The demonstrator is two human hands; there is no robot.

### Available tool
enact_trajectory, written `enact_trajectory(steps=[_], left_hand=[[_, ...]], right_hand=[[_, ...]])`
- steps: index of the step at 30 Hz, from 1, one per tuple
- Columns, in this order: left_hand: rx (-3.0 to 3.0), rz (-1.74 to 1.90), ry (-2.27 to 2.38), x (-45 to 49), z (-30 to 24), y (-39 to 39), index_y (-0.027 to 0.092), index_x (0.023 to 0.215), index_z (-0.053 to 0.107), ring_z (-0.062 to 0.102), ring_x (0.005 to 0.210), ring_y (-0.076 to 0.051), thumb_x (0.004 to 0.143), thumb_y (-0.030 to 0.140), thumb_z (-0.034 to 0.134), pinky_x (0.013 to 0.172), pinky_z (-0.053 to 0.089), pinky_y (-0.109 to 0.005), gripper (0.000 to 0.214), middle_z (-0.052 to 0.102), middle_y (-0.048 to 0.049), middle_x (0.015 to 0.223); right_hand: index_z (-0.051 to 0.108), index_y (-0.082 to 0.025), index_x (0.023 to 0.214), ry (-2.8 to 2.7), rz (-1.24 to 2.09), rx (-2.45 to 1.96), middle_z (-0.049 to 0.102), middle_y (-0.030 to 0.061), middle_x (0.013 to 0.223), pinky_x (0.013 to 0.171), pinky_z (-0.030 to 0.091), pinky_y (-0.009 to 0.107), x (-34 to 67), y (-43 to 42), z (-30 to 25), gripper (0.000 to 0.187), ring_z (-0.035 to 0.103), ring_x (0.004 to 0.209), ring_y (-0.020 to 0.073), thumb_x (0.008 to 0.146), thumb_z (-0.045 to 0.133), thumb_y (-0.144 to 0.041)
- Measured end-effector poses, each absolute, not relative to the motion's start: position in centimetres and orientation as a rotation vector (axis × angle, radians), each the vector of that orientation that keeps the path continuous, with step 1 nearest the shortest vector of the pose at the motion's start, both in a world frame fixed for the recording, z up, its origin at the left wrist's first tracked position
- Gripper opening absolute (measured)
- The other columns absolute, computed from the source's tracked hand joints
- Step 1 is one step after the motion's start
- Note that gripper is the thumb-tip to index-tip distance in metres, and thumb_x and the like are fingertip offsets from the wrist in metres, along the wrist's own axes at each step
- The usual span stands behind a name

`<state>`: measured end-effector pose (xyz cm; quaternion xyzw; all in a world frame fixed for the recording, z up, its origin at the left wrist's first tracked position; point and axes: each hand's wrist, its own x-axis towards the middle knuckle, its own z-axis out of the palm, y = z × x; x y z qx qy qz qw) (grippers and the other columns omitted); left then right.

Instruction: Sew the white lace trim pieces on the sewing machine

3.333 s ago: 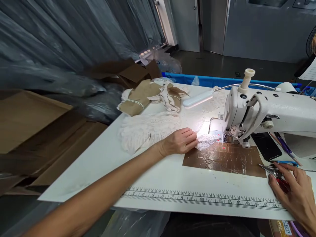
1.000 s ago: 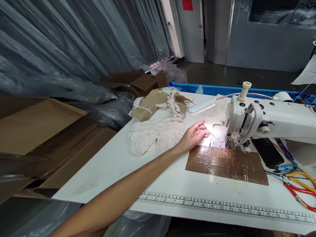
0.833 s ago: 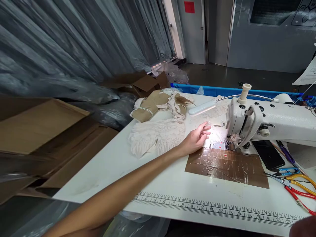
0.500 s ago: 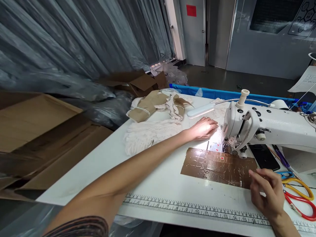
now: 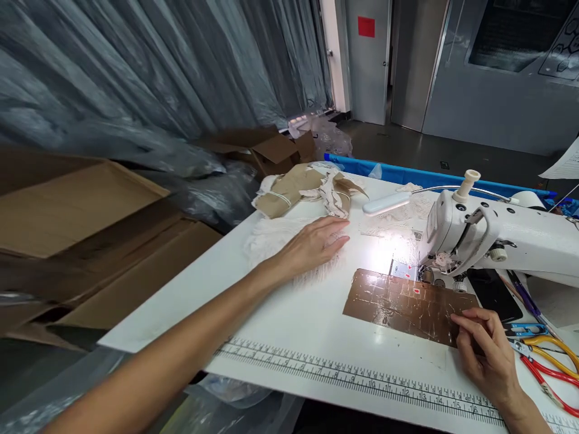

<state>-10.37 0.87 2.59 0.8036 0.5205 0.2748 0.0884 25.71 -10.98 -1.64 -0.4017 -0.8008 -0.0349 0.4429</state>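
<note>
My left hand (image 5: 312,247) lies over a pile of white lace trim (image 5: 266,238) on the table, fingers stretched and thumb apart. Whether it pinches any lace is hidden. At the right, my right hand (image 5: 486,349) has loosely bent fingers with a gap between thumb and forefinger. Its fingertips are at the right end of a brown, tape-covered plate (image 5: 402,307). The plate lies in front of the white sewing machine (image 5: 520,223), whose lamp (image 5: 386,204) lights the needle area. More lace (image 5: 407,214) is spread behind that bright spot.
Tied bundles with brown paper (image 5: 294,187) sit at the table's far left. Right of the plate are a black phone (image 5: 493,294), yellow-handled scissors (image 5: 554,349) and a red-handled tool (image 5: 549,383). A ruler strip (image 5: 362,377) runs along the front edge. Cardboard boxes (image 5: 81,211) stand left.
My left hand has moved left from beside the machine's needle area to the lace pile. My right hand has shifted slightly towards the plate. The whole view has turned a little left.
</note>
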Motion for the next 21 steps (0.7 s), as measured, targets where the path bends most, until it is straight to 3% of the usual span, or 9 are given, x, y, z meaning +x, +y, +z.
enact_trajectory(steps=[3, 6, 11, 17, 21], left_hand=[[2.178, 1.002, 1.7, -11.7, 2.2, -0.2, 0.019, 0.11, 0.07, 0.065, 0.097, -0.022, 0.09, 0.045, 0.049, 0.079, 0.054, -0.03, 0.039, 0.069, -0.0086, 0.118], [2.071, 1.191, 1.788, -12.1, 1.6, -0.4, 0.018, 0.094, 0.071, 0.063, 0.076, -0.017, 0.088, 0.04, 0.049, 0.066, 0.05, -0.026, 0.032, 0.072, -0.0063, 0.095], [2.144, 1.138, 1.909, -11.8, 1.4, -0.7, 0.019, 0.065, 0.057, 0.048, 0.056, -0.012, 0.09, 0.04, 0.049, 0.056, 0.037, -0.025, 0.034, 0.059, -0.0002, 0.065], [2.285, 0.609, 1.932, -11.0, 1.4, -1.9, 0.019, 0.075, 0.057, 0.056, 0.073, -0.018, 0.081, 0.045, 0.068, 0.061, 0.037, -0.025, 0.029, 0.06, -0.0014, 0.083], [2.36, 0.458, 1.892, -11.1, 1.0, -2.1, 0.018, 0.075, 0.058, 0.057, 0.08, -0.019, 0.092, 0.035, 0.056, 0.066, 0.04, -0.027, 0.024, 0.058, -0.003, 0.086]], right_hand=[[0.069, -0.019, 0.105, -1.983, -0.087, -0.98, 0.058, 0.0085, 0.096, 0.063, 0.059, 0.026, 25.7, -11.1, -1.5, 0.026, 0.064, 0.081, 0.0165, 0.089, 0.053, -0.006], [0.069, -0.019, 0.105, -2.007, -0.098, -0.986, 0.057, 0.0091, 0.098, 0.064, 0.059, 0.026, 26.0, -11.2, -1.8, 0.023, 0.064, 0.081, 0.0168, 0.091, 0.054, -0.009], [0.066, -0.019, 0.11, -2.085, -0.105, -0.999, 0.055, 0.0102, 0.103, 0.066, 0.059, 0.026, 27.0, -11.1, -2.7, 0.022, 0.063, 0.081, 0.016, 0.093, 0.054, -0.012], [0.067, -0.021, 0.109, -2.117, -0.119, -1.019, 0.058, 0.0095, 0.101, 0.064, 0.058, 0.028, 27.4, -10.9, -2.9, 0.02, 0.064, 0.077, 0.017, 0.093, 0.056, -0.018], [0.068, -0.022, 0.108, -2.107, -0.138, -1.026, 0.059, 0.0087, 0.098, 0.066, 0.058, 0.029, 27.1, -10.8, -2.6, 0.019, 0.064, 0.078, 0.0181, 0.094, 0.055, -0.019]])
